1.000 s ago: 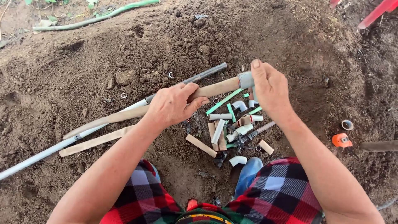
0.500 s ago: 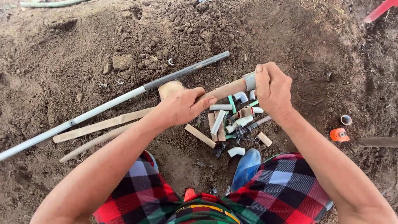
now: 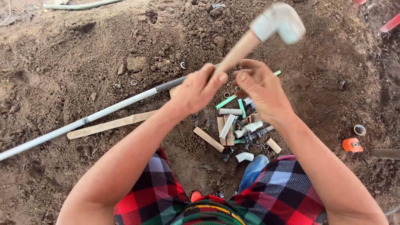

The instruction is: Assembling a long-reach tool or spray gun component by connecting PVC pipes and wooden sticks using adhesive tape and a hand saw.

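Lying on bare soil below: long grey pipe (image 3: 104, 112), flat tan strip (image 3: 110, 124), heap of cut pipe offcuts (image 3: 235, 125), orange fitting (image 3: 352, 144). Left hand (image 3: 198, 89) grips a tan pipe (image 3: 238, 52) closed-fisted; right hand (image 3: 260, 89) pinches it loosely. It slants up-right, its white elbow (image 3: 278, 21) raised and blurred.

The white elbow fitting (image 3: 278, 21) on the raised tan pipe (image 3: 239, 52) is motion-blurred; its openings cannot be made out. The pipe's lower end is hidden behind the left hand (image 3: 199, 89). The long grey pipe (image 3: 87, 120) runs off the left edge. The pipe offcuts (image 3: 233, 125) are partly covered by the right hand (image 3: 260, 89). The red object (image 3: 391, 23) is cut off at the right edge.
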